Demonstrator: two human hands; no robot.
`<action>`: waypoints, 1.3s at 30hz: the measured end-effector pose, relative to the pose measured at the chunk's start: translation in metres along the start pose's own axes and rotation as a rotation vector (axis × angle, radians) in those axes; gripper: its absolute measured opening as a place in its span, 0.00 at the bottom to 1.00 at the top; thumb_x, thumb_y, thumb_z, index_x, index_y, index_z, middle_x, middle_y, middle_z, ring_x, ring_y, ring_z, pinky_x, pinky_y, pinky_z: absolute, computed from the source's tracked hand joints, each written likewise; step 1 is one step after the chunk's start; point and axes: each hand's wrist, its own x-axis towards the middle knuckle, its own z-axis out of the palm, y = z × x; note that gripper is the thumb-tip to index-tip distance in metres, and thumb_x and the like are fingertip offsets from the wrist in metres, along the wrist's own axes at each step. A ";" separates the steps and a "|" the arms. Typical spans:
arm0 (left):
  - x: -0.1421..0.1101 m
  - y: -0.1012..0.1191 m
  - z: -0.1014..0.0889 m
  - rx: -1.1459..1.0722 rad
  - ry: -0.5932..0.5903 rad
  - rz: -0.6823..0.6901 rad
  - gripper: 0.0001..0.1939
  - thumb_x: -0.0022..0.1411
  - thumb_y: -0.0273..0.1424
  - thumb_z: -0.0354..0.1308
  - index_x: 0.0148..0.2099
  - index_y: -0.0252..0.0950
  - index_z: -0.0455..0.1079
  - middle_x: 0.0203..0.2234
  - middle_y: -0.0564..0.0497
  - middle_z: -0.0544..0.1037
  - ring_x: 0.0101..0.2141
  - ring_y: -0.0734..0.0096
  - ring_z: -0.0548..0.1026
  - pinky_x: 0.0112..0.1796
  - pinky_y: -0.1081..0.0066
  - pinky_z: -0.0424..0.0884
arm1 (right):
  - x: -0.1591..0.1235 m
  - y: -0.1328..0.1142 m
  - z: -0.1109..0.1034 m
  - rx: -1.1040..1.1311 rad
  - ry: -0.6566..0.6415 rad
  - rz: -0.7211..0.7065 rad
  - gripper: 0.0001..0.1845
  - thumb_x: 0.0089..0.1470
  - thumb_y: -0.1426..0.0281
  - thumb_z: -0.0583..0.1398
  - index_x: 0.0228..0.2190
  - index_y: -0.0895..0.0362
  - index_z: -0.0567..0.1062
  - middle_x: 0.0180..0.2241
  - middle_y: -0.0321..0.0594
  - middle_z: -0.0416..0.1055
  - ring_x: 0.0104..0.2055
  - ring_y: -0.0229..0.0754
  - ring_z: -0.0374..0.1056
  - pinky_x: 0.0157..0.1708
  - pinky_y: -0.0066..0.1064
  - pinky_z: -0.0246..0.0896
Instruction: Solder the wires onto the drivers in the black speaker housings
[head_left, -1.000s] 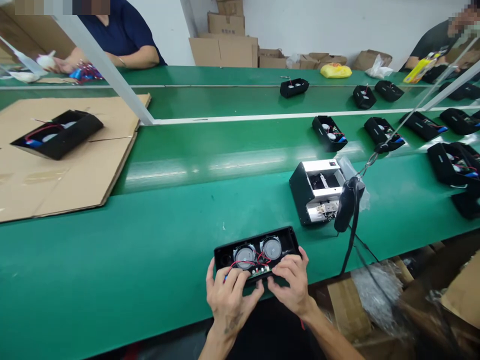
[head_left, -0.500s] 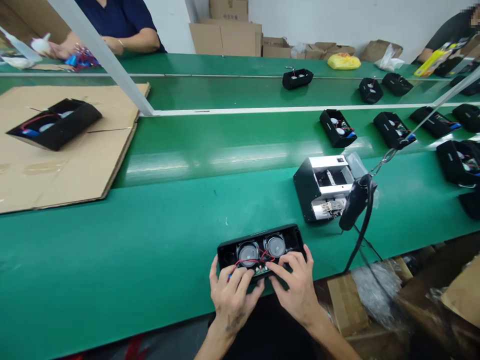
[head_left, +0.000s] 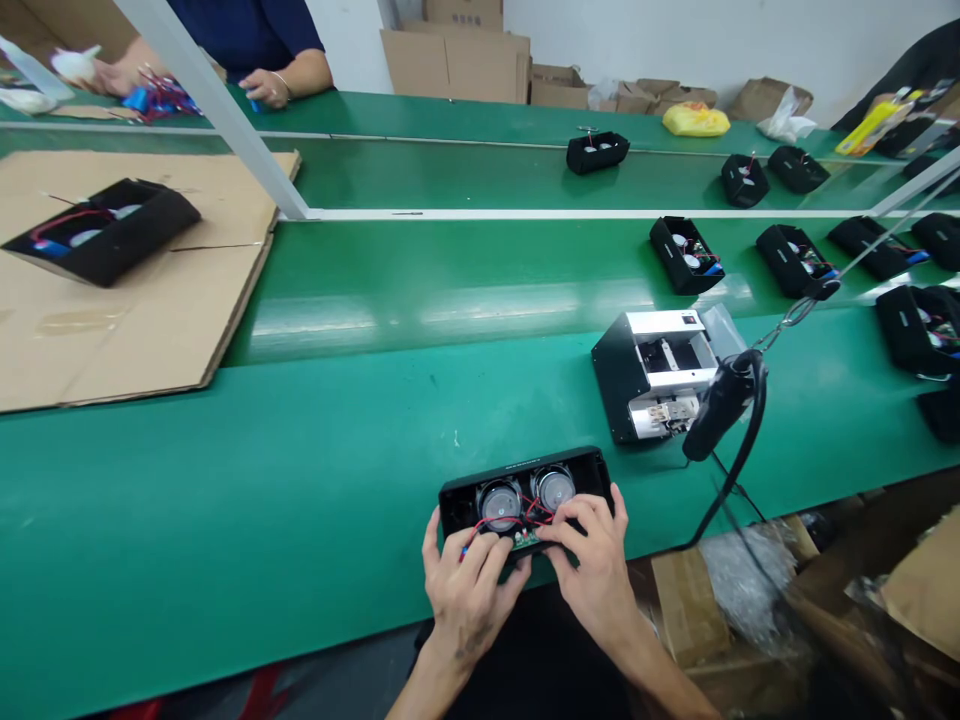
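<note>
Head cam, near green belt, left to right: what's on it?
cardboard sheet → speaker case, in left hand and right hand → metal chassis → black case

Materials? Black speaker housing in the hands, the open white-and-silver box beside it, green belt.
Black rectangular speaker housing: probably moulded plastic, matte, with a dull even surface. Open white-and-silver box: likely painted sheet metal, with thin straight panel edges, though the coating is unclear. Green conveyor belt: looks like PVC or rubber, smooth and glossy, with long light reflections along it.
</note>
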 end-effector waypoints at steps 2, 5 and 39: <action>0.000 -0.002 0.000 0.007 -0.008 0.023 0.09 0.61 0.30 0.73 0.42 0.43 0.76 0.28 0.59 0.85 0.32 0.64 0.80 0.75 0.47 0.55 | 0.000 0.000 0.000 0.010 -0.004 0.009 0.13 0.63 0.78 0.65 0.37 0.46 0.80 0.36 0.32 0.76 0.48 0.46 0.71 0.78 0.55 0.29; -0.002 -0.005 0.001 0.019 -0.034 0.050 0.11 0.60 0.31 0.74 0.42 0.43 0.76 0.29 0.59 0.84 0.33 0.64 0.80 0.76 0.45 0.54 | 0.001 0.000 0.000 0.026 -0.007 0.007 0.13 0.63 0.78 0.65 0.38 0.46 0.80 0.36 0.32 0.77 0.48 0.47 0.71 0.78 0.53 0.30; 0.000 0.001 0.007 -0.026 0.050 -0.030 0.06 0.64 0.32 0.70 0.40 0.44 0.75 0.27 0.59 0.82 0.33 0.65 0.77 0.75 0.47 0.56 | 0.003 0.003 0.000 0.063 0.041 -0.051 0.13 0.62 0.77 0.69 0.39 0.43 0.84 0.34 0.26 0.80 0.45 0.43 0.73 0.78 0.53 0.32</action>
